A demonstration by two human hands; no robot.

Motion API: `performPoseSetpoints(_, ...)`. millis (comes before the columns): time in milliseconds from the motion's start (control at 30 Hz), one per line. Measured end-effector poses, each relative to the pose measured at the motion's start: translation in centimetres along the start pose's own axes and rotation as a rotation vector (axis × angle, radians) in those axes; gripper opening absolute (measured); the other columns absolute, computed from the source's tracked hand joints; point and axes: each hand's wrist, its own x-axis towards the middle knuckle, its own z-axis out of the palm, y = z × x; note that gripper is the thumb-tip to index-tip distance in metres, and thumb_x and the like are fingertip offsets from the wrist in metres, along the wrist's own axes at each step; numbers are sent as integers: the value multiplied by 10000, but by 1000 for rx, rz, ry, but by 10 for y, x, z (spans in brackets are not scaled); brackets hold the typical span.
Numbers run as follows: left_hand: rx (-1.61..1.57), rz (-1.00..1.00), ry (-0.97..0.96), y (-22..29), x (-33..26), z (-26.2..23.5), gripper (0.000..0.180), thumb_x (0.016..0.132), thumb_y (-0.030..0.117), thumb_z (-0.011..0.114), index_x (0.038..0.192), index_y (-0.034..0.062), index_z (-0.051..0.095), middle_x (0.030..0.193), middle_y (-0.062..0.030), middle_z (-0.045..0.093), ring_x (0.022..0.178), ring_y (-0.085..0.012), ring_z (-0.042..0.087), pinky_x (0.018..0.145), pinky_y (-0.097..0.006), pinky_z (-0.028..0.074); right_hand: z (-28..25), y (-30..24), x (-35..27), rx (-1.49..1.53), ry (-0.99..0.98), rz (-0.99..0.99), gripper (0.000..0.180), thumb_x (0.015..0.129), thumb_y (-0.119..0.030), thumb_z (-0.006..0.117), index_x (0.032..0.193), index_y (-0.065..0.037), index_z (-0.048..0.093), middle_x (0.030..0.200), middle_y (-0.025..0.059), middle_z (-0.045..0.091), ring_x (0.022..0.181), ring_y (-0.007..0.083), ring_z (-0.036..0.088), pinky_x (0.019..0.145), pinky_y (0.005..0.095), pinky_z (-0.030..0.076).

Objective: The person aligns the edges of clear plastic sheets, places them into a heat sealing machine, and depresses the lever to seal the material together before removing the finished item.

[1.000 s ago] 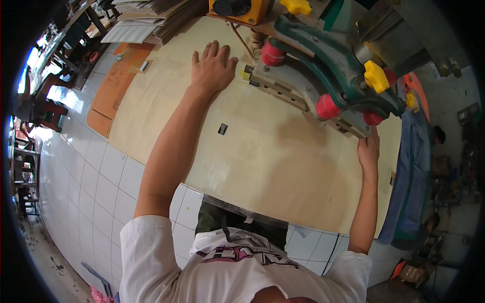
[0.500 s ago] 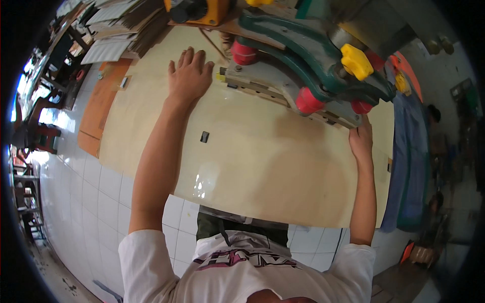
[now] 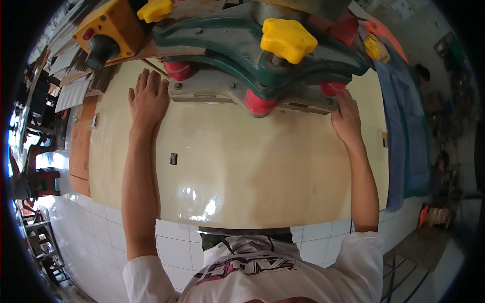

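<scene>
My left hand [image 3: 149,99] lies flat on a glossy cream work surface [image 3: 252,171], fingers stretched forward, just left of the machine's grey plate [image 3: 207,93]. At the plate's right end is my right hand [image 3: 346,118]. Its visible fingers point forward beside a red rubber bumper [image 3: 333,89], and part of them is hidden by the plate. Above the plate spans a dark green cast machine frame [image 3: 212,38] with a yellow star-shaped knob [image 3: 288,40]. More red bumpers [image 3: 260,102] sit between frame and plate. What lies beneath the plate is hidden.
A yellow control box [image 3: 108,33] with a black knob stands at the far left. Behind it are stacked sheets [image 3: 70,65]. A small black rectangle [image 3: 174,159] marks the surface. Blue cloth [image 3: 404,131] hangs along the right edge. White floor tiles [image 3: 174,245] show near me.
The view has turned, so the machine now appears further left and more level. Both hands keep their places on either side of the plate, the left still flat.
</scene>
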Motion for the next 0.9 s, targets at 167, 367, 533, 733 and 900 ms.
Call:
performPoseSetpoints(167,28,4,-31,-6,1,1,561,990,461,414,1442,133,464,1594,-114,339,1495,-288,264,1197,-556,176,2,-3,1,-14,-9,14,469,1008,-320,483,1443,-147,513,1532,205,409,1425,390,365,1148,576,263)
performPoseSetpoints(367,-22,-23,-36,-4,-1,-2,586,990,476,388,1465,136,433,1596,-112,335,1494,-289,262,1200,-555,172,4,-2,1,-45,-37,42,467,1005,-312,486,1447,-165,509,1536,191,410,1433,376,361,1157,564,259)
performPoseSetpoints(533,-39,-2,-54,3,2,-4,567,994,472,388,1448,138,446,1592,-111,340,1492,-287,265,1197,-566,171,-1,-1,2,-56,-34,55,462,1007,-304,482,1448,-166,509,1541,187,407,1439,366,356,1168,545,250)
performPoseSetpoints(733,-44,20,-4,2,-1,-2,538,986,430,440,1419,113,478,1565,-151,372,1470,-309,308,1177,-595,190,0,-3,6,-58,-29,21,463,1012,-289,476,1445,-129,503,1539,202,404,1436,364,361,1174,518,251)
performPoseSetpoints(900,-70,61,70,-3,1,8,502,984,393,472,1374,81,521,1496,-181,442,1422,-335,364,1149,-626,222,7,20,9,-34,-77,-2,457,1012,-238,477,1422,-39,502,1537,219,396,1434,370,353,1179,456,258)
